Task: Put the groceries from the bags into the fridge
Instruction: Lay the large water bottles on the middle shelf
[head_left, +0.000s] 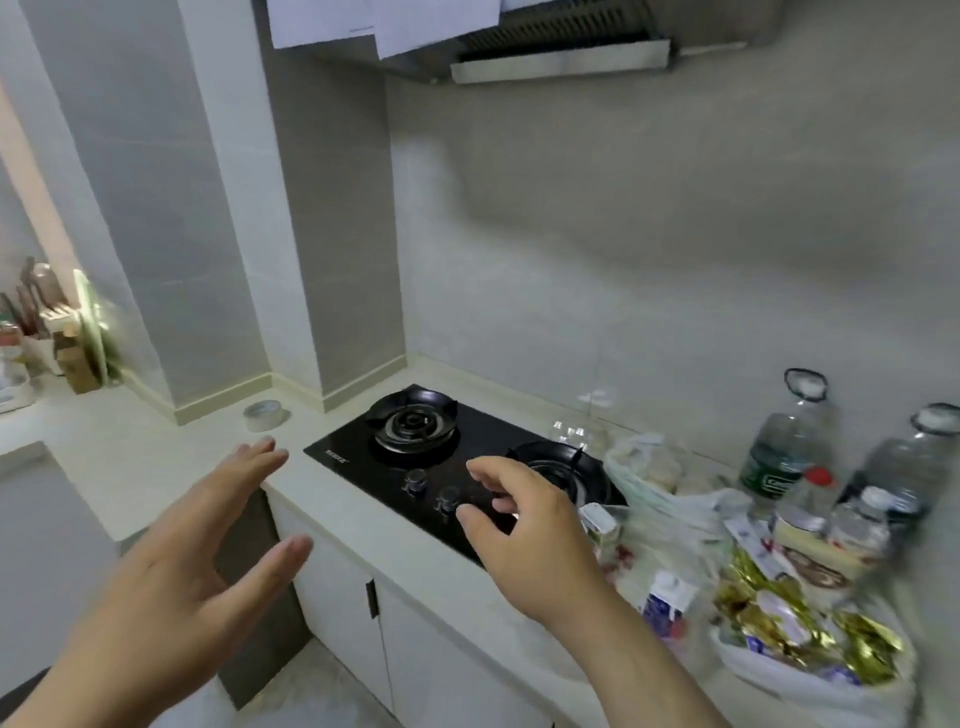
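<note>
Groceries (758, 618) lie heaped at the lower right of the head view, spilling from white plastic bags (810, 680) on the bench (156, 457). Among them are gold-wrapped packs and a small blue-and-white carton (665, 603), with two large water bottles (779, 457) behind, near the wall. Both hands are empty. The left hand (208, 561) hangs at the lower left, fingers straight and spread, above the bench edge. The right hand (524, 540) hovers over the knobs of the black hob (467, 467), fingers loosely curled, thumb and forefinger apart, gripping nothing, just beside the nearest bag.

The step in hand looks like a reach for the next item. It would go best if the right hand moved toward the carton near the bench edge, taking a firm, boxy thing first and keeping clear of the hob knobs. The left hand could steady the bag's slack plastic.

The fridge is nowhere in the frame. Blur smears the right side, so no label can be read, and the frame edge cuts off the lower part of the nearest bag.
</note>
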